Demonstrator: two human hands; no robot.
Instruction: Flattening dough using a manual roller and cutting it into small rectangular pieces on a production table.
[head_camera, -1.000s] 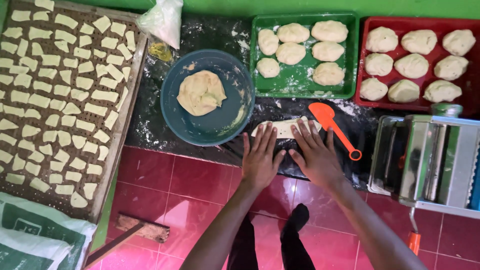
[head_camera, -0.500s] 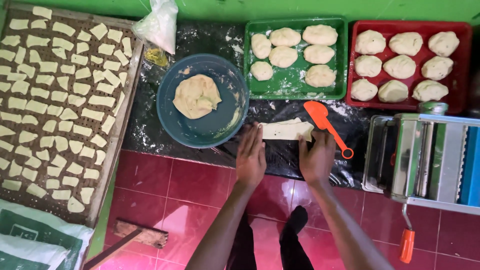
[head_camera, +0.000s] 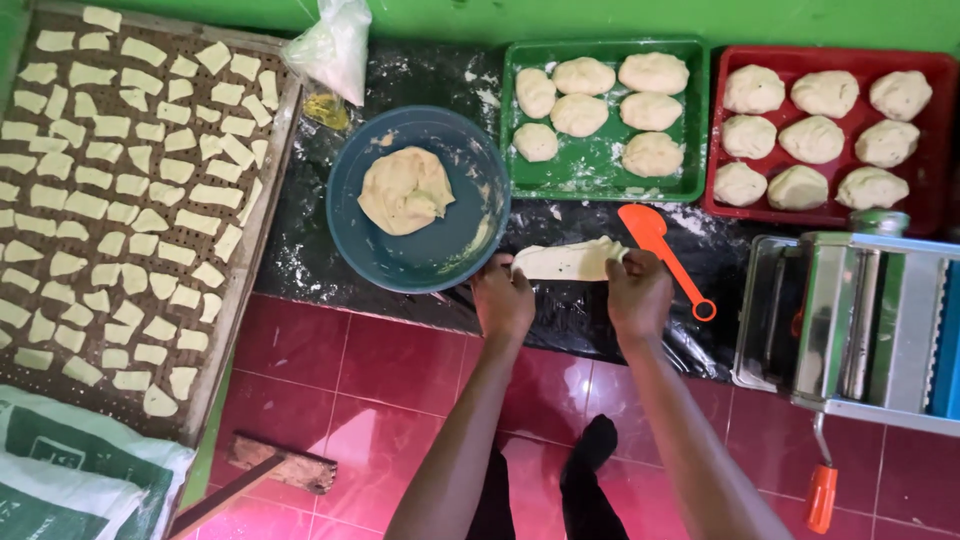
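Just right of the blue bowl (head_camera: 418, 200), my left hand (head_camera: 503, 300) and right hand (head_camera: 638, 295) grip the flattened dough strip (head_camera: 566, 262) by its ends.

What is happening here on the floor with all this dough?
A person holds a flattened pale strip of dough by its ends, left hand and right hand, over a floured black plastic sheet. Beside it lie an orange plastic scraper and a round blue bowl with a dough lump. A green tray and a red tray hold dough balls. A metal dough roller machine stands to the right; cut pieces cover a wooden rack.
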